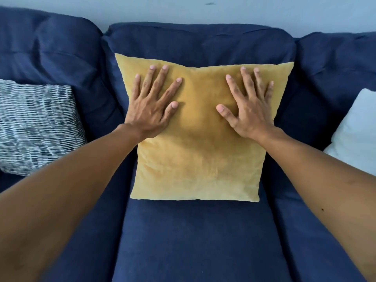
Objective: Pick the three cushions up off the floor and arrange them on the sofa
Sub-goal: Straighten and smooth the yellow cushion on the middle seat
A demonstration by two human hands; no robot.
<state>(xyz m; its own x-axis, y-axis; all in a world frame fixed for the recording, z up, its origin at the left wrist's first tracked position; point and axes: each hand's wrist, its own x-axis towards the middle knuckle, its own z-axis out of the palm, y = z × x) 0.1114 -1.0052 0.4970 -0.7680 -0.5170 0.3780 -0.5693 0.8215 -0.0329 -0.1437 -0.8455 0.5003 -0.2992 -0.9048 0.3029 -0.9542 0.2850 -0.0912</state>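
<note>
The yellow cushion (200, 151) is leaning against the middle back of the sofa (195, 237), its lower edge sitting on the middle seat; both hands are lying flat on its upper half, the left hand (151, 110) toward its left top corner and the right hand (249, 110) toward its right top corner; the fingers of each are spreading wide and straight, gripping nothing, only pressing palm-down into the fabric, and a shallow dip is showing between them.

To my eye the step is the settling of this cushion; it is going best if both palms are pushing evenly, so the filling is spreading to the corners and the cushion is staying square to the sofa back rather than twisting; easing off slowly should be keeping it from tipping forward, since soft filling tends to spring back.

Counting outward from the yellow cushion: a striped cushion (36, 127) is resting to its left, against the left back of the sofa, and a white cushion (358, 131) is resting to its right, partly cut off by the edge of view; so three cushions are on the sofa, one of each kind, with two hands and one sofa, and the task is looking close to done.
</note>
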